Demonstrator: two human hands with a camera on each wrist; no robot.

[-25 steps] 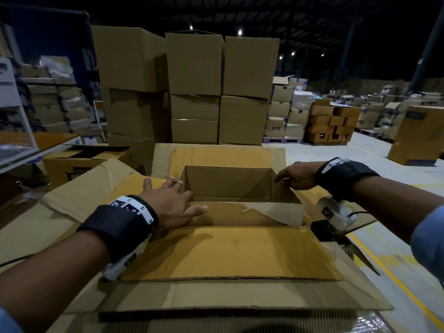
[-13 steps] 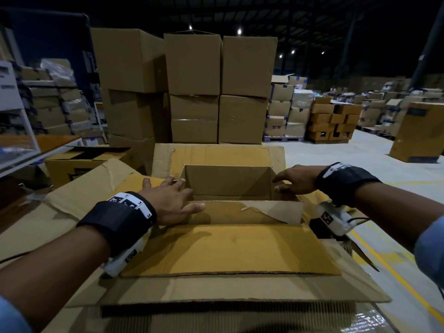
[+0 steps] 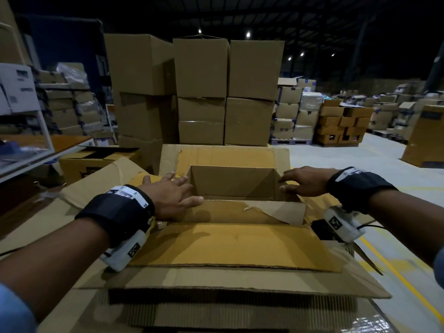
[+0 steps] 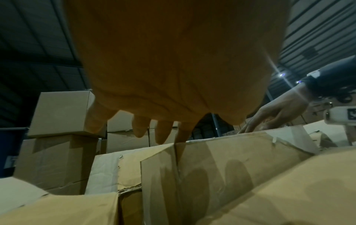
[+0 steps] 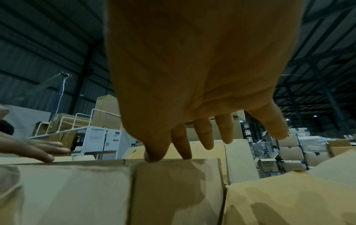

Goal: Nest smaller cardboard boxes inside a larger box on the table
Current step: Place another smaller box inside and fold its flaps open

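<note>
Hands [image 3: 171, 197] have loosened, fingers now spread over inner box [image 3: 234, 186].

Corrugated sheet [image 3: 240, 311] bears large open box [image 3: 228, 246]; smaller box [image 3: 235, 186] nested inside.

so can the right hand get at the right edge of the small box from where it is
Probably yes: the right hand is open with fingertips already at the small box rim, nothing between them.

The smaller box [image 3: 234, 186] sits inside the larger box [image 3: 235, 246], stacked boxes [image 3: 201, 92] behind.
</note>
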